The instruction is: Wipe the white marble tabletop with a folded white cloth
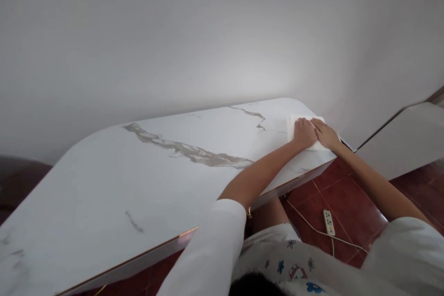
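A folded white cloth lies on the far right end of a white marble-patterned tabletop. My left hand presses down on the cloth, its fingers bent over it and pointing away from me. Beside it, my right hand bears on the cloth's right part, close to the table's right edge. The two hands touch each other, and both are closed on the cloth. Under the palms, part of the cloth is hidden.
A pale wall runs along the table's far side. On the red tiled floor lies a power strip with a white cord. A white panel-like object stands at the right.
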### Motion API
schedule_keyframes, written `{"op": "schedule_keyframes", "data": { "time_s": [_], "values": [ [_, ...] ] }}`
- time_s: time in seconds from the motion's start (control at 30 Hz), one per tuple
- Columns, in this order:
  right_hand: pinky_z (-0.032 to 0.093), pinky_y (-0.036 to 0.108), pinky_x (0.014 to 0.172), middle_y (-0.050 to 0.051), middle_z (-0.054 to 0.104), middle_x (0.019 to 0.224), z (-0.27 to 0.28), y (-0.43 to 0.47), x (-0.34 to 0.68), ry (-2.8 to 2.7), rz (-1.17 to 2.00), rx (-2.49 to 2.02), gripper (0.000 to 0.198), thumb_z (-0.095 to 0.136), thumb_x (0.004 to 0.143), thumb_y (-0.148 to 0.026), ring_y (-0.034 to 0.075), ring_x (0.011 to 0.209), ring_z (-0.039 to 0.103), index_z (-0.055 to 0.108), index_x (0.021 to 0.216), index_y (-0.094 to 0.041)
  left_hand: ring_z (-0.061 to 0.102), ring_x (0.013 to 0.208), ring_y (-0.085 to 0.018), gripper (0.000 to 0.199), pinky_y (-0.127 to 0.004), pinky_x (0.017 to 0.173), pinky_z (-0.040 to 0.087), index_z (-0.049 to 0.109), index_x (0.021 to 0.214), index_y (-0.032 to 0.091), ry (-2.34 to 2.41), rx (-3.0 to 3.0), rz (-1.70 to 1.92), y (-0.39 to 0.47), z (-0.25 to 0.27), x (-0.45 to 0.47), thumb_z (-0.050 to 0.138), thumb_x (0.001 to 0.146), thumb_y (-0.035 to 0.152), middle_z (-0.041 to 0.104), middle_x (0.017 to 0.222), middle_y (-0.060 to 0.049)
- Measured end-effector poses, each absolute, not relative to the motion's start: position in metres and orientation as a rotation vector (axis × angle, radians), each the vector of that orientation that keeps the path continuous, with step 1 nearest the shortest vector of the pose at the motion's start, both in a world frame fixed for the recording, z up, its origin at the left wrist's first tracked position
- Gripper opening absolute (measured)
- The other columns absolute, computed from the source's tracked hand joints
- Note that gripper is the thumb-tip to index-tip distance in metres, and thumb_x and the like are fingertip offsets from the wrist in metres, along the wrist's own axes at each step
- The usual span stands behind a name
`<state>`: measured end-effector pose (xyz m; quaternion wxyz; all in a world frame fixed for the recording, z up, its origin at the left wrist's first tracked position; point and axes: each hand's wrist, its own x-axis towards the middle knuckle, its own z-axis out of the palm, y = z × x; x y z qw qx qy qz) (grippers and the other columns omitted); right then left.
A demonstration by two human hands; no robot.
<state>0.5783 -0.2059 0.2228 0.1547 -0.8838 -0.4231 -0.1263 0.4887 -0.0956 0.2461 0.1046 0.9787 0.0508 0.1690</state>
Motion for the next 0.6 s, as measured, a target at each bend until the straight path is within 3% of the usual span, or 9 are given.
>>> {"op": "schedule_keyframes", "data": {
  "time_s": [0.17, 0.33, 0.6],
  "values": [
    [0.034, 0.044, 0.113, 0.008, 0.049, 0.144, 0.225, -0.153, 0.603, -1.261, -0.32, -2.553, 0.053, 0.027, 0.09, -0.024, 0.023, 0.136, 0.041, 0.05, 0.136, -0.013, 0.043, 0.125, -0.03, 0.043, -0.039, 0.105, 0.029, 0.052, 0.127, 0.0, 0.244, 2.912, 0.524, -0.049, 0.239, 0.514, 0.037, 0.094, 0.024, 0.053, 0.132, -0.021],
    [0.035, 0.041, 0.112, 0.005, 0.047, 0.146, 0.228, -0.094, 0.627, -1.329, -0.257, -2.516, 0.051, 0.03, 0.09, -0.022, 0.021, 0.136, 0.041, 0.05, 0.137, -0.017, 0.045, 0.122, -0.029, 0.042, -0.038, 0.103, 0.03, 0.053, 0.126, 0.001, 0.402, 2.911, 0.562, -0.001, 0.236, 0.532, 0.036, 0.095, 0.025, 0.054, 0.13, -0.02],
    [0.028, 0.035, 0.115, 0.007, 0.048, 0.145, 0.229, -0.033, 0.678, -1.467, -0.172, -2.407, 0.052, 0.028, 0.092, -0.02, 0.018, 0.137, 0.039, 0.049, 0.139, -0.013, 0.048, 0.116, -0.03, 0.04, -0.04, 0.099, 0.033, 0.056, 0.12, -0.001, 0.563, 2.871, 0.63, 0.049, 0.235, 0.575, 0.039, 0.094, 0.025, 0.057, 0.124, -0.022]
  ]
}}
